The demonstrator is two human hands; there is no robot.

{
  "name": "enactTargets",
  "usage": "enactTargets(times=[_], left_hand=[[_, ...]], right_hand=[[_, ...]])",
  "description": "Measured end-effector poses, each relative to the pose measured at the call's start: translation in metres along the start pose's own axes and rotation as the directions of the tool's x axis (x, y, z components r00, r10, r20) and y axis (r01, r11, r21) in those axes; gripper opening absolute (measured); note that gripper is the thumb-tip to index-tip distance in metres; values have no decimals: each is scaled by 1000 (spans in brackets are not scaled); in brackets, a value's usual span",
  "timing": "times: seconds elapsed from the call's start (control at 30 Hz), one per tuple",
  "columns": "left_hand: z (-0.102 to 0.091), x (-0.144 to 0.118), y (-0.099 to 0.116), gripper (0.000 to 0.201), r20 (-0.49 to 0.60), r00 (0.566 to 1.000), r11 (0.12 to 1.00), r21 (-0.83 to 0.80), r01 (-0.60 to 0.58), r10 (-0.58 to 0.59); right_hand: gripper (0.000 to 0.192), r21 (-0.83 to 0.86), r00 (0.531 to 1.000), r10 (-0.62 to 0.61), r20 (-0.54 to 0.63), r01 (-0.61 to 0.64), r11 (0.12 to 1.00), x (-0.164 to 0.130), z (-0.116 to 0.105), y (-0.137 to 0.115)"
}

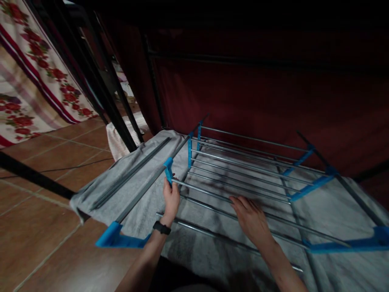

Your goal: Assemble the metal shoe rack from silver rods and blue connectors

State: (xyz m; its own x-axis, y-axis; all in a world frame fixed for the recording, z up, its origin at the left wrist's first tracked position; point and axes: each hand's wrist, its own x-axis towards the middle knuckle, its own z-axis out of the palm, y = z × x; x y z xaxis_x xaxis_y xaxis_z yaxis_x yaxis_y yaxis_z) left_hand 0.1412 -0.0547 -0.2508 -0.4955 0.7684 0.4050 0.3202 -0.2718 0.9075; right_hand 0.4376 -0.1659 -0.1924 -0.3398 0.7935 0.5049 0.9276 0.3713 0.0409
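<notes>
1. A cream cloth printed with red roses and maroon stripes [36,77] hangs at the far left.
2. Brown floor tiles [45,227] spread below it.
3. A dark red fabric wall [273,93] fills the background.
4. Slanted black metal poles [100,93] cross between them.

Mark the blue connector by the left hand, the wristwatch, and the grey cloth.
blue connector [168,168], head view: middle of the clip above the left hand.
wristwatch [161,228], head view: black band on the left wrist.
grey cloth [133,172], head view: bare left part.
</notes>
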Motion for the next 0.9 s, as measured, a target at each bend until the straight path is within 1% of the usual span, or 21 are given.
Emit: enactTargets(times=[0.1, 0.27, 0.37, 0.47, 0.57, 0.67, 0.73, 0.8, 0.87, 0.9], left_hand=[[1, 0, 1, 20, -8, 1000, 1000, 16, 0, 0], [3, 1, -2, 25, -20, 1000, 1000, 16, -10, 10], [3, 2, -6, 26, -23, 1000, 999, 30, -17, 18], [3, 3, -10, 25, -21, 999, 999, 26, -26, 27], [4, 4, -11, 24, -37, 999, 999, 29, -18, 19], [4, 5, -11, 24, -52, 998, 999, 41, -28, 30], [4, 5, -11, 24, -59, 998, 999, 46, -28, 31], [3, 5, -10, 29, -79, 997, 999, 31, -19, 22], [2, 4, -9, 44, -105, 994, 1000, -10, -11, 10], [2, 3, -8, 53, -120, 993, 1000, -30, -7, 3]], right_hand=[[26, -9, 1000, -5, 3, 5, 1000, 2, 0, -1], [27, -16, 999, -40, 4, 40, 999, 2, -2, 0], [28, -9, 1000, -22, 4, 22, 1000, -1, -4, 2], [24, 5, 1000, 15, 5, -15, 1000, -3, -3, 3], [22, 27, 998, 46, 43, -48, 999, -2, -4, -1], [24, 63, 991, 74, 112, -82, 995, 1, -13, -3], [30, 147, 984, 85, 158, -109, 983, 7, -25, 3], [35, 261, 975, 116, 192, -164, 951, 17, -39, 18], [36, 345, 959, 149, 241, -228, 911, 34, -48, 41], [35, 370, 948, 137, 286, -241, 897, 45, -49, 53]])
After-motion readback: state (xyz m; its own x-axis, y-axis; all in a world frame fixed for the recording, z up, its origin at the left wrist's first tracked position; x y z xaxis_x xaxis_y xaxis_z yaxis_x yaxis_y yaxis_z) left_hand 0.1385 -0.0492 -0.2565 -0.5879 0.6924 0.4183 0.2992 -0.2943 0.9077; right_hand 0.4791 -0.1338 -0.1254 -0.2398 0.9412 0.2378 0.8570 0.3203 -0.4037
